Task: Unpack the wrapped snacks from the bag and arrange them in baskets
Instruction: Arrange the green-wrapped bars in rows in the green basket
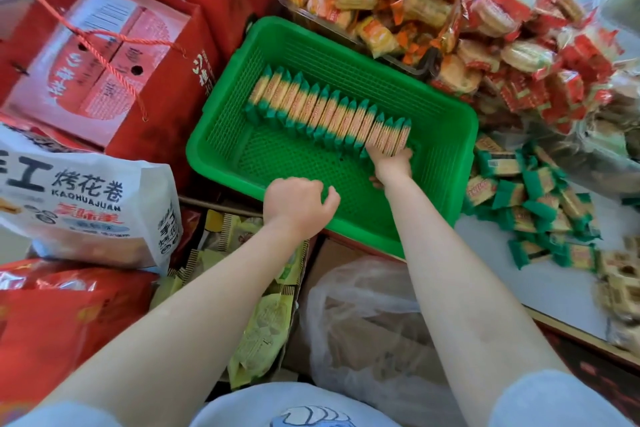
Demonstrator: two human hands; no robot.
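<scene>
A row of green-ended wrapped snacks (329, 114) stands on edge, slanting across the floor of the green plastic basket (446, 184). The right hand (393, 166) presses its fingers against the row's near end. The left hand (298, 203) hovers over the basket's near rim, fingers curled, holding nothing. More loose snacks (533, 215) lie just right of the basket.

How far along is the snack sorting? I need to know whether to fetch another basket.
Done: one row of green-ended snacks stands on edge along the far side of the green basket. In hand: the right hand presses the row's near end; the left hand hovers over the basket rim, fingers curled, holding nothing. Left: the loose pile of the same snacks beside the basket, and most of the basket floor is bare.
</scene>
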